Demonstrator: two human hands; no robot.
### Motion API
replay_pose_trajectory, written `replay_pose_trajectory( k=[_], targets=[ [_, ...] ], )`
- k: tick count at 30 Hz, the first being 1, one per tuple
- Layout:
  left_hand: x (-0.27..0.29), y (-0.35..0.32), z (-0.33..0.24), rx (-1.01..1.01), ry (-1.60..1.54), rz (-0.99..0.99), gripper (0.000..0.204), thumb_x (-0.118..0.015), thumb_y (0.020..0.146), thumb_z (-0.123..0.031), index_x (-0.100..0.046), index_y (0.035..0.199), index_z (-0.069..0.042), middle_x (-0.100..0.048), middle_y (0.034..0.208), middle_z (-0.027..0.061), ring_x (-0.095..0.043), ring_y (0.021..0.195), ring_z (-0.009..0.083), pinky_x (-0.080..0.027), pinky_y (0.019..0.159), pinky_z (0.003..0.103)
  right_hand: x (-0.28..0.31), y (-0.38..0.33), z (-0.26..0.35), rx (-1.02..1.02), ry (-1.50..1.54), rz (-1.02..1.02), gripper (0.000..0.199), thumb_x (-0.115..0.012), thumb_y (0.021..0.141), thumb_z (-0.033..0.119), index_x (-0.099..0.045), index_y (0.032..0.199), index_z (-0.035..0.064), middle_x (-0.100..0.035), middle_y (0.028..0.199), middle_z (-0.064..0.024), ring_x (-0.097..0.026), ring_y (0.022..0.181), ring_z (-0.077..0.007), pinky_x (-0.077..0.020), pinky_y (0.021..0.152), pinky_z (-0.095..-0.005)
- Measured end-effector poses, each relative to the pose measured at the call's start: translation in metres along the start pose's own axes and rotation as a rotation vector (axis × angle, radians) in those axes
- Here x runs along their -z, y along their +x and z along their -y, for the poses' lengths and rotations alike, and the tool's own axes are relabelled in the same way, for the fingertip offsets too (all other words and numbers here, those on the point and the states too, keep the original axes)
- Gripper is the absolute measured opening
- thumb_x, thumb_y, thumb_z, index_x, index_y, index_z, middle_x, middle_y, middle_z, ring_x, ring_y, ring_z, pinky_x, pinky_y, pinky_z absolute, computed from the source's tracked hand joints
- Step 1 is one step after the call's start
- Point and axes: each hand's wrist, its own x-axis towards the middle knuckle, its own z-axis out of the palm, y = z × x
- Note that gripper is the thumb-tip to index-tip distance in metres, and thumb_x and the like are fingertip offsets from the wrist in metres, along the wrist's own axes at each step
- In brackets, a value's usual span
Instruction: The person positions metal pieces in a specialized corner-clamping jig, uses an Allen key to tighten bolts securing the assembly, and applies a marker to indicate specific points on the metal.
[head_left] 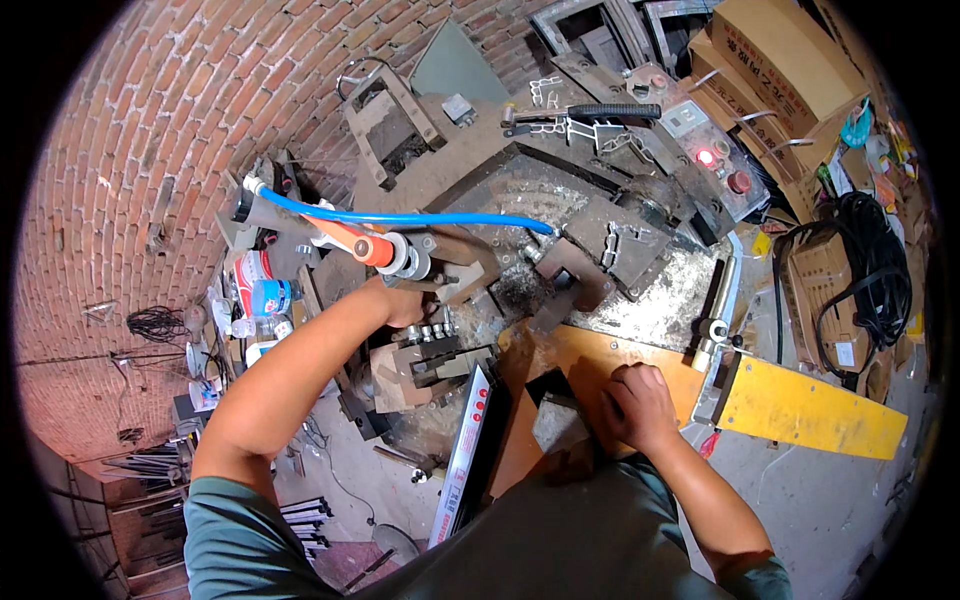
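My left hand [402,304] reaches into a heavy, dirty metal machine, just below an orange and silver cylindrical part [378,250]. Its fingers are mostly hidden beside a metal block and a row of bolts [437,331]. On an orange-yellow panel [660,362] at the machine's front lies my right hand [642,405], fingers curled in; its palm side is hidden. Left of that hand stands a grey metal block [560,424]. A blue hose [420,218] runs from the cylindrical part to the machine's middle, where metal shavings lie about a clamp-like block [575,272].
A black-handled tool [610,111] and cut profile pieces [600,135] lie on the machine's far side. A control box [712,150] shows a lit red button. Cardboard boxes [790,70] and coiled black cable [865,270] are at right. A yellow plate [810,408] juts out.
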Motion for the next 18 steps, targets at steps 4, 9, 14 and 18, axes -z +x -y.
replay_pose_trajectory(
  k=[4,9,14,18],
  targets=[
    [0.003,-0.003,0.0,-0.029,-0.046,-0.009,0.034,-0.065,0.095,-0.02,-0.076,0.125,-0.009,-0.078,0.12,0.0209,-0.072,0.114,0.0388,-0.056,0.097,0.049,0.002,0.0,0.002,-0.004,0.001,-0.005,0.02,-0.081,0.083,0.006,-0.072,0.101,0.0067,-0.065,0.103,-0.009,-0.063,0.097,-0.0316,-0.0507,0.086,-0.0424],
    [0.003,0.004,0.006,-0.035,-0.118,0.148,0.038,-0.062,0.101,-0.028,-0.077,0.125,-0.003,-0.078,0.117,0.0254,-0.072,0.109,0.0442,-0.056,0.094,0.052,0.002,0.0,0.002,0.003,0.014,-0.014,0.02,-0.08,0.083,0.006,-0.072,0.101,0.0065,-0.065,0.103,-0.0089,-0.063,0.096,-0.0315,-0.0506,0.086,-0.0426],
    [-0.003,0.025,0.011,-0.09,0.074,0.411,0.038,-0.061,0.094,-0.017,-0.077,0.125,-0.002,-0.077,0.12,0.0255,-0.073,0.108,0.0415,-0.057,0.091,0.048,0.003,0.002,0.003,0.01,0.006,0.001,0.021,-0.08,0.083,0.005,-0.072,0.102,0.0066,-0.064,0.103,-0.0092,-0.062,0.097,-0.032,-0.0502,0.086,-0.0432],
    [0.002,0.005,0.008,-0.08,-0.114,0.106,0.04,-0.066,0.089,-0.009,-0.075,0.127,0.0,-0.075,0.125,0.0242,-0.072,0.112,0.0386,-0.057,0.099,0.045,0.001,-0.001,0.002,-0.008,0.002,-0.001,0.022,-0.08,0.081,0.004,-0.072,0.102,0.0065,-0.066,0.103,-0.0097,-0.064,0.097,-0.0329,-0.0509,0.086,-0.044]
  ],
)
